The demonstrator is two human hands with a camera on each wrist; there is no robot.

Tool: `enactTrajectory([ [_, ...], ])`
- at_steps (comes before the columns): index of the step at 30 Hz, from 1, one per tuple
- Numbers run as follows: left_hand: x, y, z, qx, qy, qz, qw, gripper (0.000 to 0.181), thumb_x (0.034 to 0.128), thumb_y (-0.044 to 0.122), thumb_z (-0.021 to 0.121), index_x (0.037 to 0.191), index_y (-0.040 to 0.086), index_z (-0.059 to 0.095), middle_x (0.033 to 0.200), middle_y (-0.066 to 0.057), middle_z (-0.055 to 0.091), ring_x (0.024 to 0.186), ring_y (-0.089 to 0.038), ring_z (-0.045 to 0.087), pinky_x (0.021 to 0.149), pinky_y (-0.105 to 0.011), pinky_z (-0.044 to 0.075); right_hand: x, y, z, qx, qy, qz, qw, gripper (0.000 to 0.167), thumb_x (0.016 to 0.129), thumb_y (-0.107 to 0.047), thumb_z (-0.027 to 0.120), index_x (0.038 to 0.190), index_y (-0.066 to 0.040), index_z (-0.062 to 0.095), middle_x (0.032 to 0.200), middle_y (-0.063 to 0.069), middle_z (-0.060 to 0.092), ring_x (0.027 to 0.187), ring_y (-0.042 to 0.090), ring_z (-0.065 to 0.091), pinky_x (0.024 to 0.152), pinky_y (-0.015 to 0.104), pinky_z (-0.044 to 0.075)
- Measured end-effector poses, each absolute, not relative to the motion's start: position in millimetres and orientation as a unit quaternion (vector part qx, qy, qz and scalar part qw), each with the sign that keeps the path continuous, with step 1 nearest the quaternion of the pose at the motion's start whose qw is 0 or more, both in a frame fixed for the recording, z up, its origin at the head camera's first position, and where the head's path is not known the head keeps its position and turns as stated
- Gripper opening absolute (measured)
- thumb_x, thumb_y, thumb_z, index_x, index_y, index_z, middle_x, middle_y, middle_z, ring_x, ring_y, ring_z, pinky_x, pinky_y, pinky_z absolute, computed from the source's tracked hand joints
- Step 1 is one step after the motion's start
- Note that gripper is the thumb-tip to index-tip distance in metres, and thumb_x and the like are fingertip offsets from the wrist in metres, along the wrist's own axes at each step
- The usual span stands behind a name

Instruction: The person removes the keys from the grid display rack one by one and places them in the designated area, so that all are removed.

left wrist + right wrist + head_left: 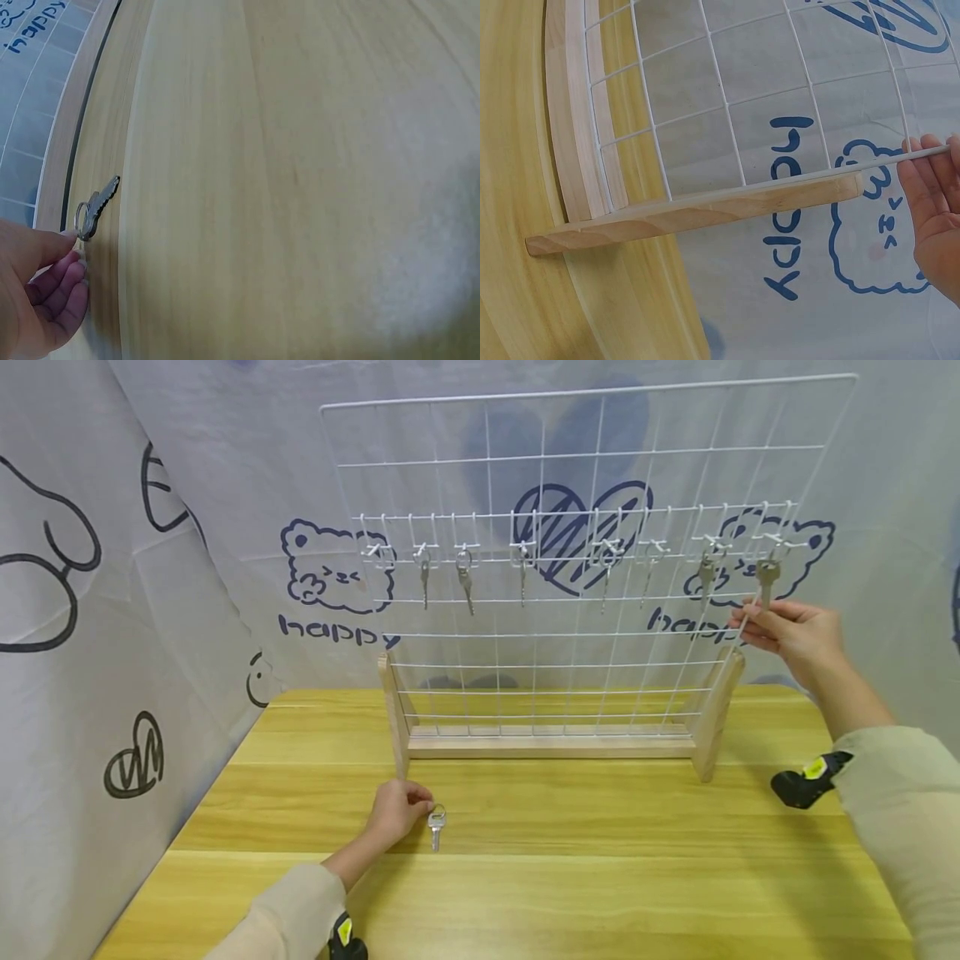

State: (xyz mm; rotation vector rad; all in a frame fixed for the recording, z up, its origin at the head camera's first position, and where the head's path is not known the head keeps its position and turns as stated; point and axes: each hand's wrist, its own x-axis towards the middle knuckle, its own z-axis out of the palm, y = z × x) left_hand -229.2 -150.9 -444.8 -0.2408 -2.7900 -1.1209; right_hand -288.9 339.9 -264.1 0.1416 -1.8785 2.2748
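My left hand (393,812) pinches the small ring of a silver key (436,833) between thumb and fingers, low over the table. In the left wrist view the key (103,202) sticks out past the fingertips. At the right side of the white wire grid (592,392), my right hand (806,639) grips the grid's edge wire, just below a hanging key (768,575). The right wrist view shows the fingers (922,180) at that edge wire; the thumb is mostly cut off there. Several more keys, such as one at the left (466,581), hang from white hooks along the grid.
A wooden stand (555,748) holds the grid upright and leaning, with an upright foot (720,714) at each end. Beneath it is a yellow wood-grain table (570,877). Behind hangs a pale cloth (217,610) with blue and black drawings.
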Motion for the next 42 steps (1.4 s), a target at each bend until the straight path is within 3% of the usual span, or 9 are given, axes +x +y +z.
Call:
enactTrajectory([
  [7,-234.0,-152.3,-439.0,-0.073,-0.912,-0.398,0.071,0.005,0.0797,-0.003,0.067,0.082,-0.006,0.069,0.081,-0.018,0.070,0.071,-0.022,0.065,0.063,-0.029,0.057,-288.7,340.1,-264.6,0.046,-0.640,0.762,0.093,0.006,0.082,-0.011,0.068,0.084,-0.012,0.073,0.078,-0.003,0.074,0.072,0.009,0.070,0.065,0.019,0.058],
  [12,-240.7,-151.3,-424.7,-0.062,-0.894,-0.435,0.087,0.010,0.0833,0.002,0.065,0.089,-0.005,0.069,0.085,-0.017,0.070,0.074,-0.022,0.065,0.067,-0.028,0.057,-288.4,340.1,-264.1,0.048,-0.634,0.766,0.091,0.006,0.082,-0.010,0.068,0.084,-0.012,0.074,0.077,-0.002,0.074,0.072,0.009,0.070,0.065,0.019,0.058],
  [22,-253.2,-148.7,-365.8,-0.056,-0.862,-0.495,0.098,0.020,0.0879,0.014,0.064,0.101,-0.001,0.068,0.097,-0.018,0.070,0.086,-0.027,0.066,0.072,-0.026,0.057,-288.7,340.6,-263.8,0.046,-0.641,0.761,0.089,0.006,0.082,-0.011,0.068,0.084,-0.013,0.073,0.078,-0.003,0.074,0.073,0.009,0.070,0.066,0.019,0.058],
  [25,-256.5,-147.3,-346.8,-0.052,-0.858,-0.500,0.105,0.022,0.0885,0.015,0.063,0.103,-0.001,0.067,0.100,-0.018,0.069,0.087,-0.023,0.066,0.075,-0.025,0.056,-288.3,340.3,-264.4,0.051,-0.637,0.764,0.089,0.007,0.083,-0.010,0.067,0.084,-0.012,0.073,0.078,-0.002,0.074,0.073,0.009,0.070,0.066,0.019,0.058],
  [32,-265.0,-145.9,-315.4,-0.053,-0.839,-0.523,0.142,0.023,0.0882,0.015,0.064,0.103,-0.002,0.067,0.100,-0.020,0.068,0.071,0.003,0.056,0.066,-0.007,0.048,-289.4,339.2,-262.3,0.048,-0.641,0.760,0.093,0.006,0.082,-0.011,0.068,0.084,-0.012,0.073,0.078,-0.003,0.074,0.073,0.009,0.070,0.066,0.019,0.058],
  [42,-275.5,-134.3,-266.8,-0.060,-0.791,-0.563,0.231,0.026,0.0866,0.015,0.065,0.106,-0.003,0.065,0.105,-0.020,0.067,0.072,0.004,0.054,0.068,-0.006,0.048,-289.1,340.8,-262.4,0.043,-0.639,0.763,0.087,0.006,0.083,-0.011,0.067,0.083,-0.012,0.073,0.077,-0.003,0.074,0.073,0.009,0.070,0.066,0.019,0.058],
])
